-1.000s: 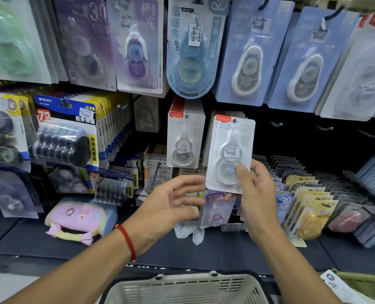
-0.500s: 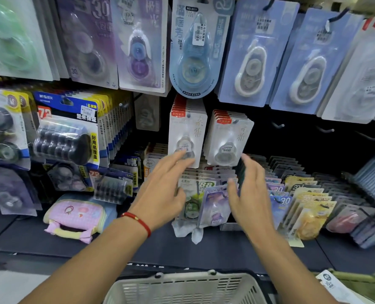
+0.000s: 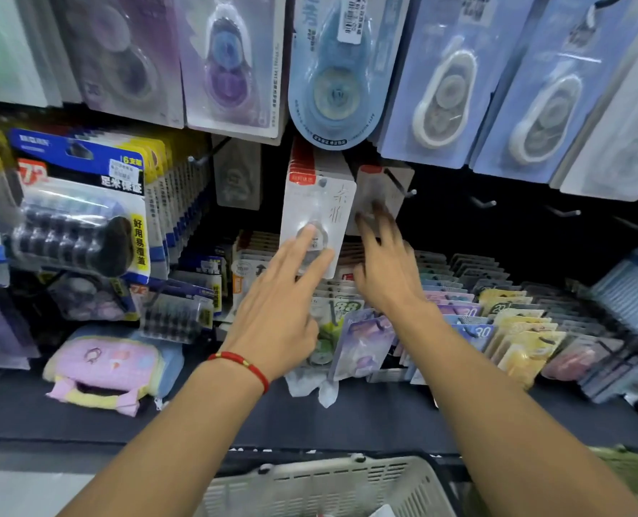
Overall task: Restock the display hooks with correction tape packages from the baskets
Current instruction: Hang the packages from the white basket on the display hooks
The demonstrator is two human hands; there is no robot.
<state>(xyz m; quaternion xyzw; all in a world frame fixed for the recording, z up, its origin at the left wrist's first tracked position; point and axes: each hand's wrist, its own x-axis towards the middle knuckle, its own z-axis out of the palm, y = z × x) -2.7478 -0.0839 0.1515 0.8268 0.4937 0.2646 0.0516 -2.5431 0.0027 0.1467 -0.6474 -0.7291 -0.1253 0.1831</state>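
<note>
On the hook, left hand (image 3: 276, 311) fingers press a white package (image 3: 317, 222) (red header); right hand (image 3: 384, 266) spread, blurred.

left hand (image 3: 278, 311) – arm outstretched, fingers straight | right hand (image 3: 386, 274) – raised, fingers spread, blurred

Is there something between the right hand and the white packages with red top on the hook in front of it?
Nothing visible. The right hand reaches with straight, motion-blurred fingers up to the white red-topped packages on their hook; whether they touch is unclear. The left hand presses the neighbouring stack, off to the side.
</note>
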